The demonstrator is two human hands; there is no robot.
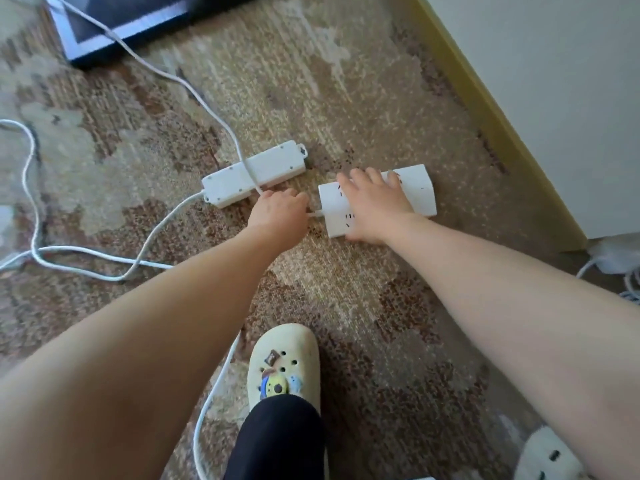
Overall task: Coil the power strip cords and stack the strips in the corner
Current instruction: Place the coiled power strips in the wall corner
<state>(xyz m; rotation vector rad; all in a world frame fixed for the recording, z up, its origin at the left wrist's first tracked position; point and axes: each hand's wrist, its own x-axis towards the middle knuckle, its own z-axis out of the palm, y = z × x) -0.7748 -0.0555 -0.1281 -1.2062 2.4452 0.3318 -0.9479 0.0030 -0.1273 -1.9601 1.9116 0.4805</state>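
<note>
Two white power strips lie on the patterned carpet. The wide strip [420,188] sits on the right, sockets up, and my right hand [375,202] presses flat over it, fingers curled on its far edge. My left hand [278,211] is closed around that strip's white cord [317,213] where it leaves the strip's left end. The narrower strip [254,173] lies upside down just left of my left hand. A loose white cord [180,83] crosses over it and runs toward the far left. Another cord [152,233] leaves its near end and loops over the carpet.
A wall with a yellow baseboard [485,109] runs along the right. A dark framed panel [114,26] lies at the top left. My cream clog [282,365] stands below my hands. More white cords [620,268] sit at the right edge, and a second clog [550,455] at the bottom right.
</note>
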